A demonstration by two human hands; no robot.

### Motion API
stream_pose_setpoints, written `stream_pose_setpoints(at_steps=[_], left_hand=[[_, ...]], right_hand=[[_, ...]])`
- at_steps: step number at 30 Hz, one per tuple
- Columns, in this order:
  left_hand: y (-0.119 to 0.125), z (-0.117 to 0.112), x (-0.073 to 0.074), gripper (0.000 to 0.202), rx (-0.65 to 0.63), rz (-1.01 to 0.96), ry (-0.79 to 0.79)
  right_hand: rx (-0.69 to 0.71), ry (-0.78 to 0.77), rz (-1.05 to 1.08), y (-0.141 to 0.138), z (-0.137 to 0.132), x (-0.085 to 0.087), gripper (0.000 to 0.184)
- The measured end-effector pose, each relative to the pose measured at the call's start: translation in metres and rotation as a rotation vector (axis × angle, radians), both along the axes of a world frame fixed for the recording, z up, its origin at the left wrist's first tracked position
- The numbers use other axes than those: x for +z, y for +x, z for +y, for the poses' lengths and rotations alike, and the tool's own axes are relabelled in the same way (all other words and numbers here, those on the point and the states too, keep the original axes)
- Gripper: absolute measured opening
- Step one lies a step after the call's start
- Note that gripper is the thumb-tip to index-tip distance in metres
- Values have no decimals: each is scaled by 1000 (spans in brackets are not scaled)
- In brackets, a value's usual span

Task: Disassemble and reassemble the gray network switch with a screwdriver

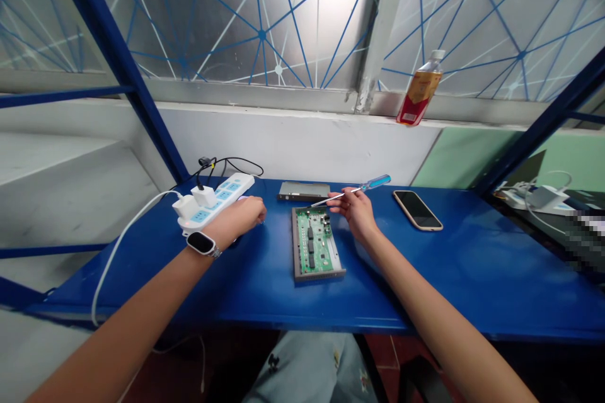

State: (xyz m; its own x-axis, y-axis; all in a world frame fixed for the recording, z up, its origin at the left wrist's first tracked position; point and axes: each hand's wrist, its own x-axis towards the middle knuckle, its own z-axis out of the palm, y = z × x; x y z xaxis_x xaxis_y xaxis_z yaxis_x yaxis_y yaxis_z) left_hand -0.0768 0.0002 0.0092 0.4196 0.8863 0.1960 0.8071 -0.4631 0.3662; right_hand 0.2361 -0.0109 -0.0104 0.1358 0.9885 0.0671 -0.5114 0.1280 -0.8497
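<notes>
At your twelve o'clock lies a green rectangular circuit board [322,249] bearing black blocks [311,246], inside an open grey metal casing [297,249]. Your right hand [358,212], at one o'clock, grips a blue-handled steel screwdriver [377,182]; your left hand [250,211], at eleven, is curled, contents indiscernible.

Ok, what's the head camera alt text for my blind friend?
A right hand holds a blue-handled screwdriver, its tip near the far end of a green rectangular circuit board in an open grey case. The left hand is beside a long white power strip on a blue table.
</notes>
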Motion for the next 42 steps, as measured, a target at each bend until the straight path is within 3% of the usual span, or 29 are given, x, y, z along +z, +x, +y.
stream_pose_setpoints(at_steps=[4, 8, 11, 14, 17, 20, 26, 32, 42], left_hand=[[1, 0, 12, 18, -82, 167, -5], [26, -6, 23, 20, -74, 25, -32], [54, -5, 12, 31, -64, -136, -40], [79, 3, -14, 32, -34, -259, -39], [92, 11, -37, 28, 50, -339, -140], [98, 13, -49, 28, 67, -424, -165], [103, 5, -53, 38, 64, -523, -213], [102, -3, -51, 39, 38, -617, -251], [103, -1, -52, 34, 48, -653, -289]], right_hand=[[-13, 11, -10, 1, 2, 0, 22], [-91, 101, -58, 3, 5, 0, 34], [-167, 196, -135, 4, 3, 2, 42], [-192, 266, -213, 5, -2, 5, 42], [-188, 301, -312, 5, -6, 9, 36], [-196, 359, -469, 0, -5, 14, 29], [-124, 526, -766, -25, 15, 27, 21], [-101, 589, -926, -47, 30, 24, 21], [-90, 552, -1010, -48, 34, 17, 20]])
